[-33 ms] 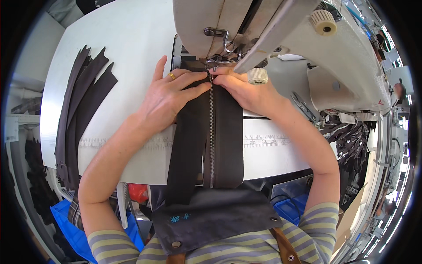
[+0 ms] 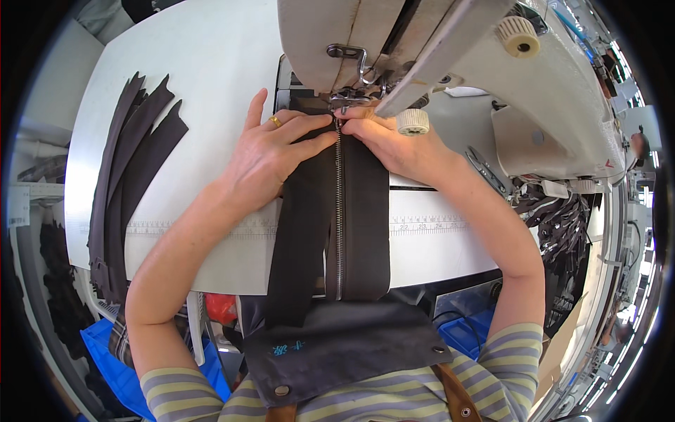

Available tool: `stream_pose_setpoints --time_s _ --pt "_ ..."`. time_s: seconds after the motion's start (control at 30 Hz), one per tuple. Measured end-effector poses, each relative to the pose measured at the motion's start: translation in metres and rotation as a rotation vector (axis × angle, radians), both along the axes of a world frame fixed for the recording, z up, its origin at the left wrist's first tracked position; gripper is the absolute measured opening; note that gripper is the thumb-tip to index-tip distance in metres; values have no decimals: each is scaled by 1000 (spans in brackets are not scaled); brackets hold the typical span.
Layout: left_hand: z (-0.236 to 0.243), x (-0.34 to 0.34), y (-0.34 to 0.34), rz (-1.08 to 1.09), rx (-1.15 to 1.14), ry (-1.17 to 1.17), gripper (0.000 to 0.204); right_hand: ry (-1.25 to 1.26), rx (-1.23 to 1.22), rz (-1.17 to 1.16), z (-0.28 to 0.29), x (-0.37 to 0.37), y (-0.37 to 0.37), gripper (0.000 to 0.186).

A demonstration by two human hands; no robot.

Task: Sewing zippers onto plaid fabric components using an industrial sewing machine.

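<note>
A dark brown fabric piece [image 2: 368, 232] with a metal-toothed zipper [image 2: 339, 211] lies lengthwise toward me, its upper end at the sewing machine's presser foot [image 2: 349, 100]. My left hand [image 2: 264, 151], a ring on one finger, grips the fabric beside the zipper's top between thumb and index finger; its little finger sticks up. From the other side my right hand [image 2: 401, 144] pinches the zipper's top just in front of the foot. Its fingertips are partly hidden by the machine. Along the left of the zipper hangs a separate dark strip [image 2: 295, 246], reaching the table's front edge.
Several dark fabric strips [image 2: 133, 183] lie at the left of the white table [image 2: 204, 70]. The machine head [image 2: 450, 42] overhangs the far side. Right of my forearm are thread snips [image 2: 485, 169] and a heap of dark zipper pieces [image 2: 562, 228]. A blue bin [image 2: 105, 352] stands below left.
Hardly anything differs. My right forearm has shifted very slightly; both hands stay at the zipper's top.
</note>
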State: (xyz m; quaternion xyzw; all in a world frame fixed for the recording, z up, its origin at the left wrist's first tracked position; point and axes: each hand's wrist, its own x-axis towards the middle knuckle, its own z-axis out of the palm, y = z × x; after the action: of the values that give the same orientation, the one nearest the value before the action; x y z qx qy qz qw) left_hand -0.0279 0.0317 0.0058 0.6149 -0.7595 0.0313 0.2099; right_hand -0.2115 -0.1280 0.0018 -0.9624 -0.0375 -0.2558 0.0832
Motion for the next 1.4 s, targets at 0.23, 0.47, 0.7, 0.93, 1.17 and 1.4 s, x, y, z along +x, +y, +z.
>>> stream_pose_setpoints --time_s 0.23,0.47,0.7,0.93,1.17,1.4 --pt "-1 1 -1 -13 -44 -15 37 5 -72 7 11 2 7 22" --pt "-4 2 -2 -41 -80 34 49 15 -43 -307 0 -13 51 39" --pt "-5 2 -3 -44 -83 30 44 10 -15 -315 -1 -14 49 38" --pt "-5 2 -2 -50 -100 16 42 1 -15 -308 -1 -13 50 38" --pt "-1 0 -1 -29 -91 3 51 -11 -6 -314 -2 -14 49 36" --pt "6 -3 4 5 44 -2 55 105 92 -262 1 -9 29 56"
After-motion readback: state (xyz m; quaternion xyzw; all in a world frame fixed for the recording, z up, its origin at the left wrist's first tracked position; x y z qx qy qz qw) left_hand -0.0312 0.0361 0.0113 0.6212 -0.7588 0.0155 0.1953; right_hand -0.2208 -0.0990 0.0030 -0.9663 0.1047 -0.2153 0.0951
